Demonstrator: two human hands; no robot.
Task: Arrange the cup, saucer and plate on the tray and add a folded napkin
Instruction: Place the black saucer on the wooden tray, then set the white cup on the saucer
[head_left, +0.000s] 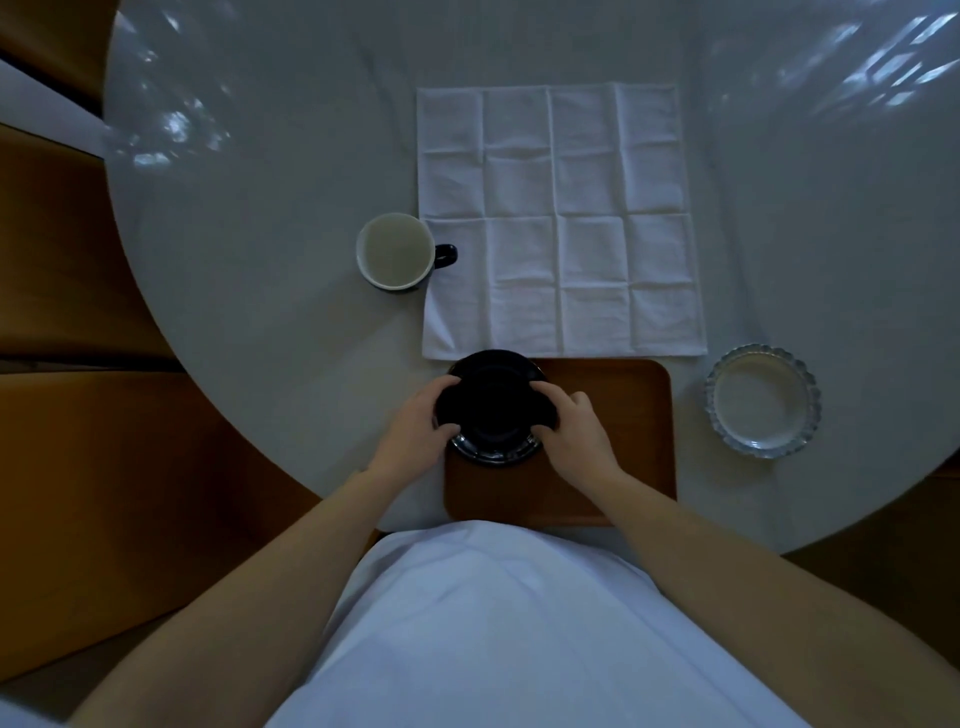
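Lowest in the frame, a white shirt (498, 623), with two bare forearms reaching up toward the centre. Just above it, a brown wooden tray (613, 447) with rounded corners, lying on the round pale table (260, 182) at its near edge. Over the tray's left end, a dark saucer (496, 410), gripped from both sides: left hand (415, 431) curled round its left rim, thumb on top and fingertips tucked under; right hand (574, 431) mirrored on the right rim, fingers bent close around the edge. Resting on the tray or lifted just clear of it: cannot tell.

Right of the tray, at mid-right of the frame, a scalloped glass plate (762, 400), apart from the tray, on the table.

Above the tray, almost touching its far edge, a white napkin (561, 218) spread flat and creased into a grid of squares.

Left of the napkin, centre-left, an upright cup (397, 251), pale inside and dark outside, its handle pointing right over the napkin's left edge.

Down the left side, brown wooden seating (78, 364).
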